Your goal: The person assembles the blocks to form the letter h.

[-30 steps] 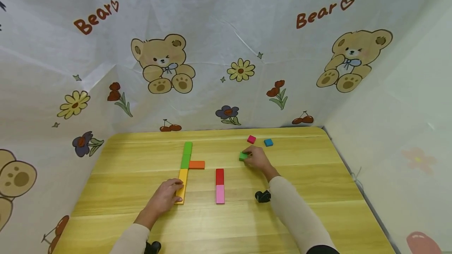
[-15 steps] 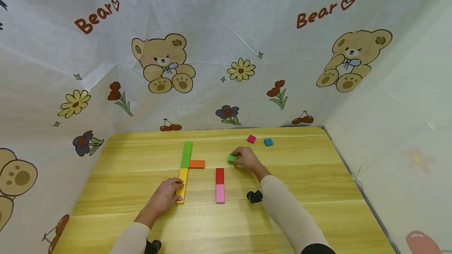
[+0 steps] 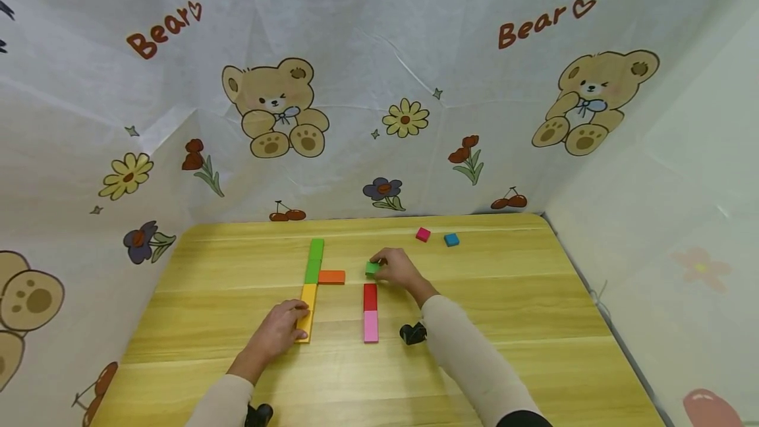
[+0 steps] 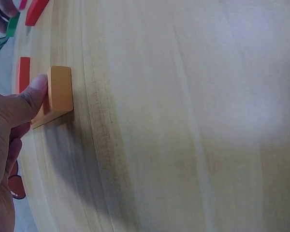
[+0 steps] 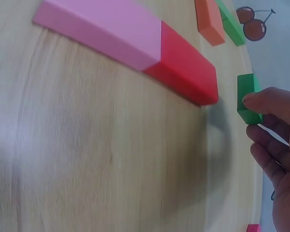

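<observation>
My right hand [image 3: 398, 271] pinches a small green block [image 3: 371, 269] between thumb and fingers, just beyond the far end of a red block [image 3: 370, 297]. The right wrist view shows that green block [image 5: 246, 99] apart from the red block [image 5: 188, 65]. End to end with the red one lies a pink block [image 3: 370, 327]. At the left, my left hand [image 3: 275, 331] holds the near part of two yellow blocks [image 3: 308, 295] laid in line; in the left wrist view its thumb presses the yellow block [image 4: 61, 89], and its other fingers are partly hidden.
Two light green blocks [image 3: 315, 259] continue the yellow line away from me. An orange block [image 3: 331, 277] sticks out rightward from them. Toward the table's [image 3: 504, 295] far edge lie a magenta block [image 3: 423, 234] and a blue block [image 3: 452, 240]. A bear-print cloth [image 3: 356, 51] hangs behind.
My right hand has carried the green block leftward, from near the magenta block to beyond the red block's far end. My left hand has stayed on the yellow blocks.
</observation>
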`<action>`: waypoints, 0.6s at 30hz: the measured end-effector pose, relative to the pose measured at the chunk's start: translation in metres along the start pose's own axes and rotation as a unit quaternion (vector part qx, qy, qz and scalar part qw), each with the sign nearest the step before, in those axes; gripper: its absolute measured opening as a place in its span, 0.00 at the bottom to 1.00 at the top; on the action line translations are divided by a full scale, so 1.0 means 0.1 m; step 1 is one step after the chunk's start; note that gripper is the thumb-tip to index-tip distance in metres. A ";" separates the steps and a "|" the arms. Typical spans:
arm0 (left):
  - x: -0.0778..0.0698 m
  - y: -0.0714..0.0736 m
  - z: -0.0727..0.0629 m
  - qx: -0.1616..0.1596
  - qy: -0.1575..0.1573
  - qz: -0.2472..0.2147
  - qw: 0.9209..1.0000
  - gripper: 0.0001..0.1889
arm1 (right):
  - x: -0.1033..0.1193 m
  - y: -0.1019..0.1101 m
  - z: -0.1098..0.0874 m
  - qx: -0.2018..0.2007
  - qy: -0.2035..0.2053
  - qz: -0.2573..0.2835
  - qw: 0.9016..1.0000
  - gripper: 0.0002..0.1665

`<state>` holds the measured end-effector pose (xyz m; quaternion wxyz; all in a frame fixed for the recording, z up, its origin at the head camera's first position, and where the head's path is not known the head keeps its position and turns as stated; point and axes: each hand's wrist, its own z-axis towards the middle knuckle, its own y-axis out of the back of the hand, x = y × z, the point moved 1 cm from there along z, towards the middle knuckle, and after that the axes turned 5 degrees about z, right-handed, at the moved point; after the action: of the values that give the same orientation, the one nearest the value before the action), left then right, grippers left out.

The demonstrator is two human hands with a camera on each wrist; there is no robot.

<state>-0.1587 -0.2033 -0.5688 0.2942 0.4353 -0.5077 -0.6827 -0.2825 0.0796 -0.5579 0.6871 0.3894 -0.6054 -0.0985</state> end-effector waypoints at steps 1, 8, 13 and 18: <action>0.00 0.00 0.00 0.002 0.002 -0.001 1.000 0.20 | 0.01 -0.01 0.01 0.003 -0.001 0.002 1.000 0.18; -0.01 0.00 0.02 0.017 0.022 -0.013 1.000 0.20 | 0.11 -0.13 0.08 0.018 -0.017 -0.014 1.000 0.17; -0.02 0.02 0.03 0.029 0.030 -0.017 0.999 0.20 | 0.18 -0.22 0.11 0.031 -0.024 -0.030 0.999 0.17; -0.04 0.04 0.05 0.042 0.039 -0.021 0.998 0.20 | 0.20 -0.30 0.14 0.040 -0.032 -0.034 0.998 0.17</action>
<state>-0.1615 -0.1994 -0.5633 0.2809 0.4846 -0.5144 -0.6494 -0.2804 0.0415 -0.5629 0.6476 0.4334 -0.6171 -0.1096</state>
